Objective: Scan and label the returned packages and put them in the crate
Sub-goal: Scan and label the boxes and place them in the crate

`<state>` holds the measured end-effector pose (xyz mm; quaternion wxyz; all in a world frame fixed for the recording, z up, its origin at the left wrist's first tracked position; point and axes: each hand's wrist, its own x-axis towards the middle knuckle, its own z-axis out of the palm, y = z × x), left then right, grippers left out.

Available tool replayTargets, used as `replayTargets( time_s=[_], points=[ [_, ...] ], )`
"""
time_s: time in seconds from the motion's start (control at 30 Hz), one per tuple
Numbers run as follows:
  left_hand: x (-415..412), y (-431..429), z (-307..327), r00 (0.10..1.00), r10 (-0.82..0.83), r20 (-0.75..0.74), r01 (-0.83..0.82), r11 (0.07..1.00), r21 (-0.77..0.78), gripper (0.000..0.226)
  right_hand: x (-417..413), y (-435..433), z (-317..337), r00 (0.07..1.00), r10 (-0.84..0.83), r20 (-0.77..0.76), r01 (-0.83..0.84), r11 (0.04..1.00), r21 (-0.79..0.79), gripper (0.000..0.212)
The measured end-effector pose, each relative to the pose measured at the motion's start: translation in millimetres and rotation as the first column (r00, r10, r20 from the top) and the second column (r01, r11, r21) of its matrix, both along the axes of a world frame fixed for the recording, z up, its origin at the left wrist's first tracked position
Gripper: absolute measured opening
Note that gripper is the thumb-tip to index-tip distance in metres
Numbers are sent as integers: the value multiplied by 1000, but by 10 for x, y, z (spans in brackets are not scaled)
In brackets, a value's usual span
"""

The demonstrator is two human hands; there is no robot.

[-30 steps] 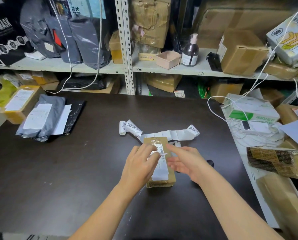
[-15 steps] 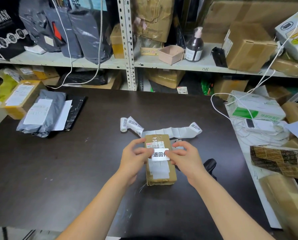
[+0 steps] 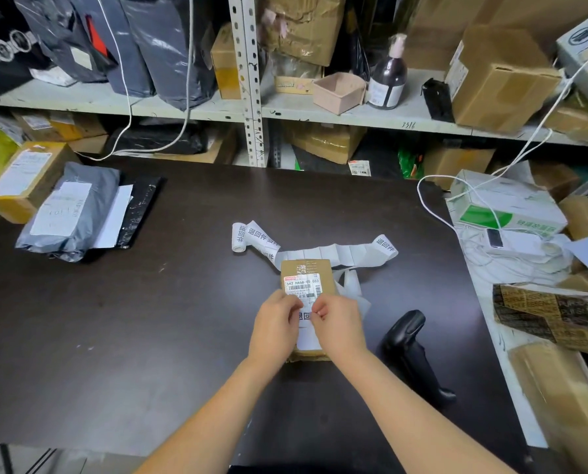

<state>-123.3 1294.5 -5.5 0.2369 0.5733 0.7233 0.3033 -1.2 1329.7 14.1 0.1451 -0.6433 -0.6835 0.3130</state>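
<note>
Dark desk [image 3: 149,319] before cluttered shelves [image 3: 319,116]. Box [image 3: 306,268] lies mid-desk, long axis from near edge to far edge, labelled end toward the shelves. Left hand [image 3: 275,325] and right hand [image 3: 340,323] pinch a sticker [image 3: 304,316] over it.

A single wide-angle view from the person's head looks forward and down onto the dark brown table [image 3: 149,336], from close above. It faces the grey metal shelving [image 3: 248,97] behind it.

Sticker [image 3: 304,316]: mostly hidden between left hand [image 3: 277,323] and right hand [image 3: 338,323]. Package [image 3: 306,268]: near half covered beneath both hands.
</note>
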Motion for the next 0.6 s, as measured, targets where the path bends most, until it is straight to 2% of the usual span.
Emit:
replayTargets(
  time_s=[0.1, 0.17, 0.27, 0.37, 0.43, 0.5, 0.6],
  points=[
    [25, -6, -50, 997, -44, -67, 42, 999, -30, 14, -15, -37, 5, 969, 83, 232, -95, 994, 44, 14],
    [2, -29, -81, 996, -35, -84, 31, 999, -40, 11, 3, -62, 4, 951, 83, 297, -102, 994, 49, 19],
    [-91, -49, -106, 997, 75, -4, -75, 994, -76, 15, 99, -73, -28, 969, 22, 245, -30, 999, 29, 23],
    [-159, -46, -110, 970, 207, 130, -187, 971, -149, 41, 212, -57, -76, 985, -26, 171, 25, 1000, 12, 29],
    [-174, -43, -109, 927, 271, 258, -207, 946, -251, 57, 263, -34, -107, 996, -71, 62, 72, 997, -12, 34],
    [-154, -74, -109, 888, 252, 384, -135, 942, -306, 49, 280, -11, -115, 996, -83, -45, 80, 994, -76, 29],
    [-120, -173, -95, 860, 205, 467, -77, 957, -278, 36, 280, 19, -100, 994, -68, -84, 56, 989, -139, 16]
  ],
)
